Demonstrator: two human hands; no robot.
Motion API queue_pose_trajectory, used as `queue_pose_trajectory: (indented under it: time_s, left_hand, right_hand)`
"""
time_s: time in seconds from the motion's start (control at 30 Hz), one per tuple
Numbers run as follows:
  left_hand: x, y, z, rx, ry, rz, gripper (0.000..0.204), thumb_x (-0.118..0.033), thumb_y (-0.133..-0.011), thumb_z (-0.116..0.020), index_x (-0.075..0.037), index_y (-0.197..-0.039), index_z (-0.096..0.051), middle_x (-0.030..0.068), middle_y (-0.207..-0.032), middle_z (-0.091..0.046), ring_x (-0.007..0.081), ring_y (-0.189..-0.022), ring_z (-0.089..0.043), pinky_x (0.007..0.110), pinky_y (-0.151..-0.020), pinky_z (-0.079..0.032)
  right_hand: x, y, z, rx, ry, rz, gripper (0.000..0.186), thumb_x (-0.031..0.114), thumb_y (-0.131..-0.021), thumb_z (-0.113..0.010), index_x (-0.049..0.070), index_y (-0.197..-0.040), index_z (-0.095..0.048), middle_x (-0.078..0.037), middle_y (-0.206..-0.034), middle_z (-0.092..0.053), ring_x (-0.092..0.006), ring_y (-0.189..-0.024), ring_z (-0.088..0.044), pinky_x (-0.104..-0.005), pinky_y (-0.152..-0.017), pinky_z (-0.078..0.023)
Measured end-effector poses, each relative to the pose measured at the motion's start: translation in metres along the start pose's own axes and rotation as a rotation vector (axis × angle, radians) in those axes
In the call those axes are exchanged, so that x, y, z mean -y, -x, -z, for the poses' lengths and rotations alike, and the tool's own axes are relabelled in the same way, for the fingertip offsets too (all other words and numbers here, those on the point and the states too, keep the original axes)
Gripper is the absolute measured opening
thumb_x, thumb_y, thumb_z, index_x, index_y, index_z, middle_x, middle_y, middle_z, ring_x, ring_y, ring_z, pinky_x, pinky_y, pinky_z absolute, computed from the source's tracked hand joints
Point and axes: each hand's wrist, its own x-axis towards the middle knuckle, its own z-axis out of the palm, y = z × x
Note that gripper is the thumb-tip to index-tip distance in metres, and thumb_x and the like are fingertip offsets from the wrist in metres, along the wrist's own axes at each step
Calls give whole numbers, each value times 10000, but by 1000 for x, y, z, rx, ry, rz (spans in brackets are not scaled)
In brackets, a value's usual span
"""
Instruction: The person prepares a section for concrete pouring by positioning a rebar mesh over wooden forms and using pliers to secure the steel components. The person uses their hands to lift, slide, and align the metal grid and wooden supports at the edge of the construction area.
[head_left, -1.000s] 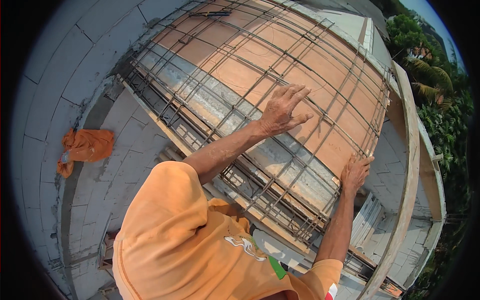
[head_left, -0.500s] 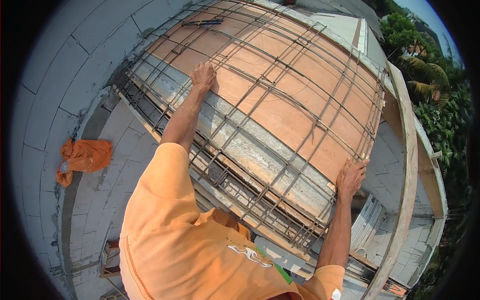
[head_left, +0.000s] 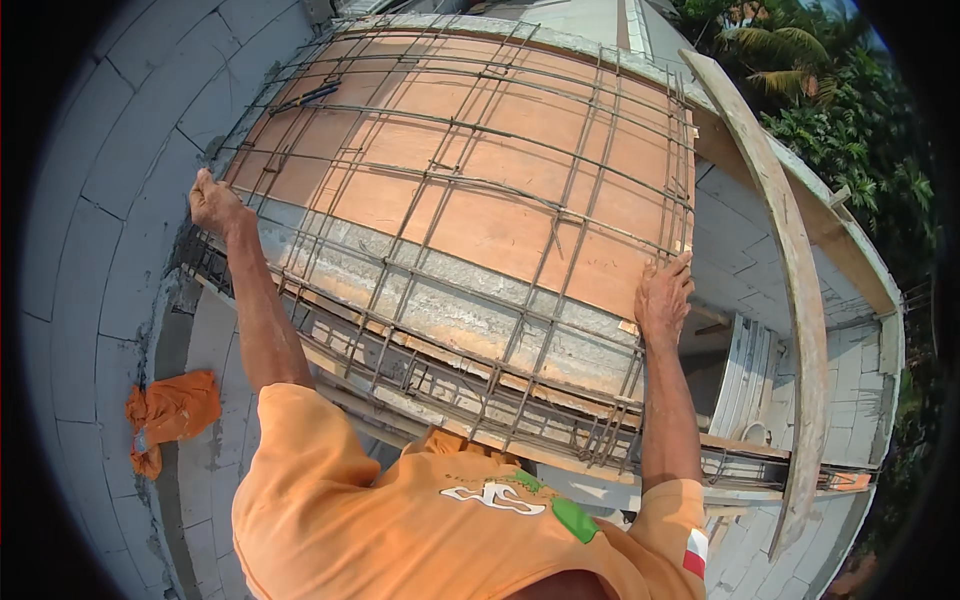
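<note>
A rebar mesh (head_left: 452,122) of thin crossing steel bars lies over orange-brown plywood panels (head_left: 385,195). My left hand (head_left: 218,205) is closed at the mesh's left end, beside the grey block wall; what its fingers grip is hidden. At the right edge of the plywood, my right hand (head_left: 663,300) curls around the rebar there. Both arms are stretched wide across the near side. Between them runs a rough grey concrete strip (head_left: 420,255) under the bars. A hand tool with dark blue handles (head_left: 306,97) rests on the mesh at the far left.
Below the near edge runs a rebar cage (head_left: 410,375) along timber formwork. A long wooden plank (head_left: 790,270) slants up on the right. An orange cloth (head_left: 175,408) lies at the left by the block wall (head_left: 85,290). Trees (head_left: 830,140) stand beyond, at the far right.
My left hand has left the mesh's near bar and moved left to its end by the wall. My right hand stays at the right edge. The view has shifted and turned.
</note>
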Motion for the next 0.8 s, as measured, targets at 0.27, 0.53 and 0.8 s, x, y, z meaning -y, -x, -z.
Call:
queue_pose_trajectory:
  time_s: [0.27,0.53,0.8]
  left_hand:
    - [-91,-31,31,-12,-246,-424,276,-276,-943,-638,-7,-972,-691,-29,-642,-506,39,-545,-403,233,-457,-312]
    - [-101,81,-30,290,-213,-318,255,-263,-997,-549,-86,-1074,-715,-65,-649,-488,37,-534,-351,235,-467,-287]
    - [-93,197,-55,669,-131,-547,188,-172,-975,-591,-37,-1056,-694,11,-731,-637,6,-603,-462,201,-503,-374]
  right_hand:
    - [-12,-10,-10,19,-24,10,690,285,-959,-495,-51,-1463,-166,-292,-1309,-437,-459,-1204,-434,-625,-888,-436]
    - [-11,-14,-15,-5,26,-19,699,304,-949,-513,-52,-1459,-195,-290,-1278,-459,-449,-1192,-459,-625,-866,-451]
    - [-25,-11,-12,12,-178,42,793,362,-932,-556,-57,-1464,-145,-279,-1328,-443,-462,-1214,-445,-622,-901,-439]
